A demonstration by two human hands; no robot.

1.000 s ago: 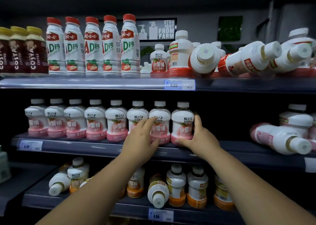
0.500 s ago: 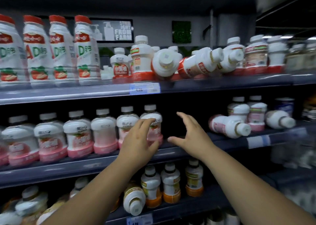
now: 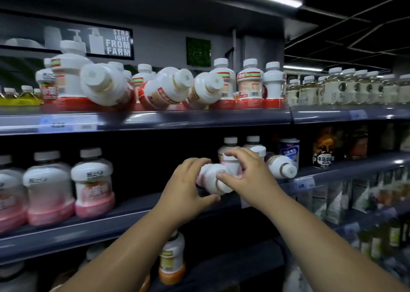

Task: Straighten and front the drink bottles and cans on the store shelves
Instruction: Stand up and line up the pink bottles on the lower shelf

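A toppled pink-and-white drink bottle lies on its side on the middle shelf, cap toward me. My left hand cups its left side and my right hand grips its neck and cap end. Behind them stand two upright pink bottles. A second fallen bottle lies just to the right. Upright pink bottles line the shelf at left. On the top shelf, red-and-white bottles lie tipped over among upright ones.
A blue-white can and dark cans stand right of the fallen bottles. Pale bottles fill the top shelf's right section. An orange-based bottle stands on the lower shelf. Cartons fill the lower right.
The view swung right along the shelves. Both hands left the upright pink row, reached right across the gap, and closed on the toppled pink bottle.
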